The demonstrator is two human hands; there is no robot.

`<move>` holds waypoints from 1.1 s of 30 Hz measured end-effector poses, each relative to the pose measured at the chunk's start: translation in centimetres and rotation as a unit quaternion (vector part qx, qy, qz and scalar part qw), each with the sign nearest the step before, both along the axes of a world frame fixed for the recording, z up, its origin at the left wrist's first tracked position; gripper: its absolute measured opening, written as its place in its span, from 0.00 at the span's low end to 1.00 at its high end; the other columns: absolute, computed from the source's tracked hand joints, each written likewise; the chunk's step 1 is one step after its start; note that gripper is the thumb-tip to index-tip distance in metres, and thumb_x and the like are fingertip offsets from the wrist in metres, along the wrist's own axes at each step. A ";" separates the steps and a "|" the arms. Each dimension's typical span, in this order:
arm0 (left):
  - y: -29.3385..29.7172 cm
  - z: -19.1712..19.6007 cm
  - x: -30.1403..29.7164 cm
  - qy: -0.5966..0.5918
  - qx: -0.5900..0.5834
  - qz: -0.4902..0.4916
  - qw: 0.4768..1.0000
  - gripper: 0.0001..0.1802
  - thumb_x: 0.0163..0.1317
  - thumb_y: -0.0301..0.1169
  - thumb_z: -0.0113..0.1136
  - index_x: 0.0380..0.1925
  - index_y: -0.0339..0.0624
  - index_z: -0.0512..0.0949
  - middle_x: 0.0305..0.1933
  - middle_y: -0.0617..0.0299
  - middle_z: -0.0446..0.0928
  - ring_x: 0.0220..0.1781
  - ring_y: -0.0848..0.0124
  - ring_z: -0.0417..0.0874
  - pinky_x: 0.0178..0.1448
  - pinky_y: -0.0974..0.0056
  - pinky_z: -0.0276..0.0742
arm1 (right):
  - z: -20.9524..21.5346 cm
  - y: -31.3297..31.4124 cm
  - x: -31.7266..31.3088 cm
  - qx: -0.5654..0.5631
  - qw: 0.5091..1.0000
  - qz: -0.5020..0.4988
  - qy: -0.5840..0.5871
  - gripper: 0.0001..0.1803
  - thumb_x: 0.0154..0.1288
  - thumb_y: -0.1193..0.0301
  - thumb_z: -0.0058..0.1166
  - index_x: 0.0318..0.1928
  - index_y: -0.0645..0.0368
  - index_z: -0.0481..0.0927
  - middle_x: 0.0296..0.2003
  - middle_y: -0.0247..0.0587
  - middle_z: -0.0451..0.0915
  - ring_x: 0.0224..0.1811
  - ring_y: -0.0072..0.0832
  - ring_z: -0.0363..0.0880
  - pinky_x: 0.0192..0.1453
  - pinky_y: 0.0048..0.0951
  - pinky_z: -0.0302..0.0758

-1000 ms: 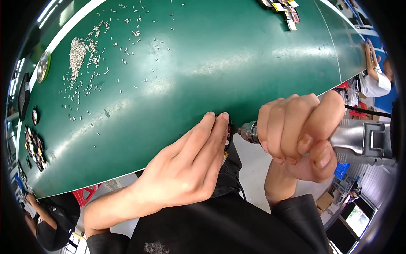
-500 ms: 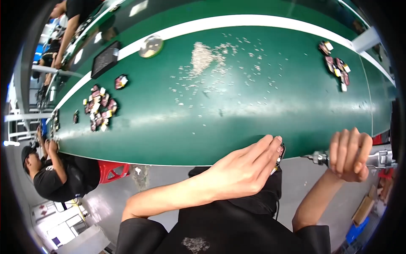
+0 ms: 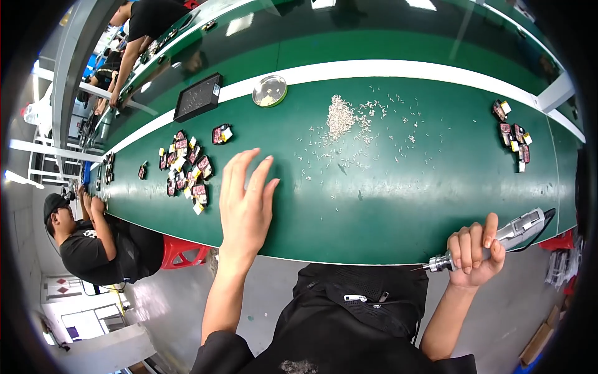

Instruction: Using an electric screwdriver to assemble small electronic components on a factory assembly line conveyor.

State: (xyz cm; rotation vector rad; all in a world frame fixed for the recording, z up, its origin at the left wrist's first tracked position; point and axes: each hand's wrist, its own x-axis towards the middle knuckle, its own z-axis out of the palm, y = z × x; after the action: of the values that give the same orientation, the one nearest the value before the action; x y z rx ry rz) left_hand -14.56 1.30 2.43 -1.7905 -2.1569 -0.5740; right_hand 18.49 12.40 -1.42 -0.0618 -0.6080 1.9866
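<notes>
This is a factory assembly line. A long green conveyor belt (image 3: pixel 386 206) with a white stripe runs the length of the room, and people sit along it on stools, one on a red stool (image 3: pixel 180 252) at the left, others farther up the line. Small red and black parts (image 3: pixel 187 168) lie in batches on the belt beside a heap of tiny screws (image 3: pixel 339 115), a round metal dish (image 3: pixel 269 91) and a black tray (image 3: pixel 198 96). A corded electric screwdriver (image 3: pixel 498 240) sits in the right hand (image 3: pixel 476 249)

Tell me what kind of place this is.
Probably a factory assembly line: a long green conveyor belt carries small red and black parts and a heap of tiny screws. The right hand holds an electric screwdriver, and other workers sit alongside.
</notes>
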 end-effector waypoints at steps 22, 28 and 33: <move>4.0 0.1 -2.0 0.049 -0.041 -0.082 0.995 0.09 0.50 0.19 0.62 0.34 0.33 0.78 0.34 0.57 0.76 0.36 0.61 0.79 0.39 0.62 0.78 | -0.2 -0.5 0.6 -0.039 0.998 -0.021 0.045 0.08 0.66 0.70 0.46 0.31 0.55 0.62 0.10 0.30 0.62 0.09 0.20 0.61 0.19 0.26 0.65; 1.7 0.2 1.4 -0.198 0.079 -0.054 0.975 0.09 0.54 0.14 0.59 0.35 0.33 0.81 0.35 0.55 0.82 0.32 0.71 0.83 0.36 0.71 0.80 | 0.1 -0.7 0.8 -0.055 0.998 -0.030 0.031 0.08 0.67 0.69 0.45 0.32 0.55 0.63 0.11 0.29 0.61 0.09 0.20 0.60 0.21 0.26 0.64; -0.2 0.3 6.4 -0.369 0.052 -0.048 0.927 0.08 0.51 0.15 0.63 0.32 0.32 0.81 0.33 0.56 0.82 0.31 0.69 0.82 0.37 0.69 0.77 | 0.9 -0.8 0.1 -0.066 0.997 -0.045 0.010 0.08 0.67 0.68 0.44 0.32 0.56 0.64 0.11 0.29 0.60 0.10 0.20 0.58 0.22 0.27 0.64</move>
State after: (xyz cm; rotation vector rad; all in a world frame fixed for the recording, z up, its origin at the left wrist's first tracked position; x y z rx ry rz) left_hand -8.14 1.14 2.69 -1.8089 -2.4019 -1.5651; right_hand 18.63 11.64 -0.53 -0.1482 -0.4522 1.9364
